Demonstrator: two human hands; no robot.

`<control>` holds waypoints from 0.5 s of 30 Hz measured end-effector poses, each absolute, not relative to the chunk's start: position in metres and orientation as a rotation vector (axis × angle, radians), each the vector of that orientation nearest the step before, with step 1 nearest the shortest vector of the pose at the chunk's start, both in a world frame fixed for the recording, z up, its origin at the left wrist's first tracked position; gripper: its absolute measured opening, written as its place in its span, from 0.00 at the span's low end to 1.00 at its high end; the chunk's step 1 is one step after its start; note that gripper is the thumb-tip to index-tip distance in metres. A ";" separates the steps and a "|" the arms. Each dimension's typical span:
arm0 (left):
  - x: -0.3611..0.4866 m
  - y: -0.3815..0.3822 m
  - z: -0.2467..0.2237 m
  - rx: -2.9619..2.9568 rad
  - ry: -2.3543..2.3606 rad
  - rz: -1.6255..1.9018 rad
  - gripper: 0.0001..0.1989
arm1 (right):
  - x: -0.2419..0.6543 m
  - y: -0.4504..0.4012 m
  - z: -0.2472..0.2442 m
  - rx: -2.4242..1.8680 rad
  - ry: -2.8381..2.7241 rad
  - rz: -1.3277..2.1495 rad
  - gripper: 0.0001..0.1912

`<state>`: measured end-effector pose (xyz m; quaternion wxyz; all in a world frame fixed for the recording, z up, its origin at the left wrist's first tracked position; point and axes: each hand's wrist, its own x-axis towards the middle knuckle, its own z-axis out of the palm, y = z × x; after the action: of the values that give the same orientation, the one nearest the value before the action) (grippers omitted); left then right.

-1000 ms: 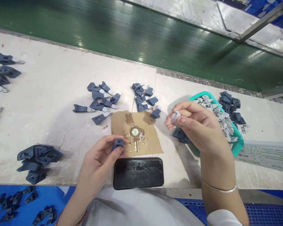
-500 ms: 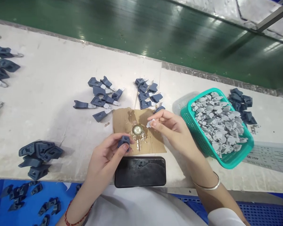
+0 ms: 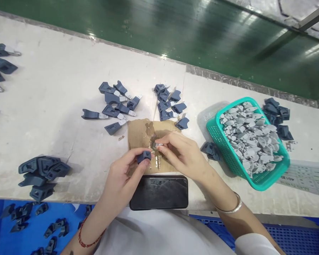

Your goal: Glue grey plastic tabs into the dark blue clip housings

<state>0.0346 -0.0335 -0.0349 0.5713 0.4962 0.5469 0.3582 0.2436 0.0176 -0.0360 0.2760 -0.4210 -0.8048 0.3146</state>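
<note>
Between the thumb and fingers of my left hand is a dark blue plastic part, its open end turned to the right. My right hand pinches a small light grey piece over the round, wet spot on the cardboard. My fingers partly hide that spot, and whether the piece touches the liquid I cannot tell. A black phone lies just below both hands. Beyond the cardboard lie several blue parts with grey pieces in their ends.
A green basket full of grey pieces stands at the right, with blue parts beside it. More blue parts lie in a pile at the left and on a blue surface below the table edge. A green panel runs along the back.
My right hand has moved left and brought the grey piece over the wet spot. My left hand has shifted slightly right, and the blue part in it has turned.
</note>
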 end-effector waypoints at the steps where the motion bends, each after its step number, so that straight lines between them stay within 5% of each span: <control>1: 0.034 -0.033 -0.035 1.169 1.286 0.835 0.10 | 0.243 0.017 -0.036 -1.137 -2.157 0.843 0.05; 15: 0.036 -0.031 -0.035 1.450 1.244 0.860 0.09 | 0.243 0.017 -0.035 -1.176 -2.117 0.887 0.06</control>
<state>0.0363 -0.0311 -0.0348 0.4996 0.5996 0.5143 0.3556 0.2427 0.0171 -0.0350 0.2775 -0.4382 -0.7886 0.3303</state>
